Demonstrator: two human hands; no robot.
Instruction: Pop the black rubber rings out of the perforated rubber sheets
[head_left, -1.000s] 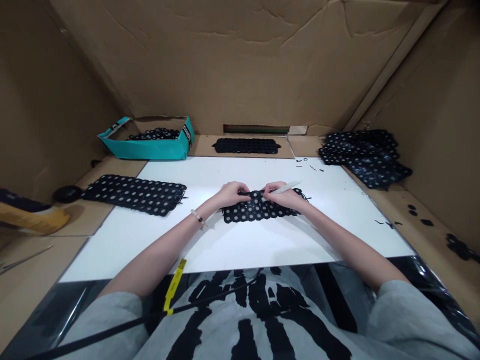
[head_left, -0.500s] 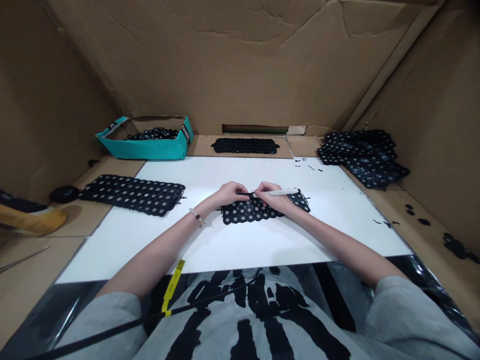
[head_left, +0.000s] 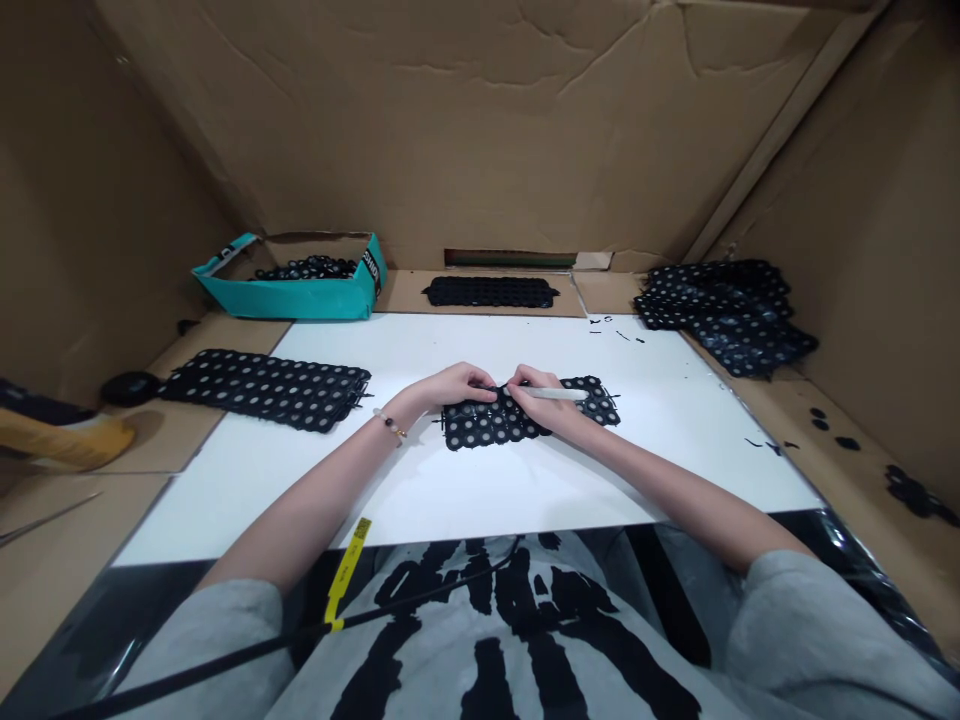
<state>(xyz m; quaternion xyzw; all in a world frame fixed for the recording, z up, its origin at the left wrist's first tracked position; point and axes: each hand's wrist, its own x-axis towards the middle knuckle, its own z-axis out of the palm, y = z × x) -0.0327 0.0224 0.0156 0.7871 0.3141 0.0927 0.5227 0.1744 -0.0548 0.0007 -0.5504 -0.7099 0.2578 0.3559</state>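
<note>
Your left hand (head_left: 457, 388) has its fingers pressed together, gripping the top edge of a black perforated sheet (head_left: 480, 425), a soft, scalloped mesh of round holes lying flat mid-board on the white board (head_left: 300, 490). Your right hand (head_left: 538, 395) pinches a slim white pen (head_left: 555, 394) just over the sheet. Now the pen sits lower and flatter than in the last view, with your right hand nearer your left! Dotted black stacks (head_left: 262, 390) lie left, more (head_left: 720, 318) right, and a teal box (head_left: 315, 300) waits behind.
</note>
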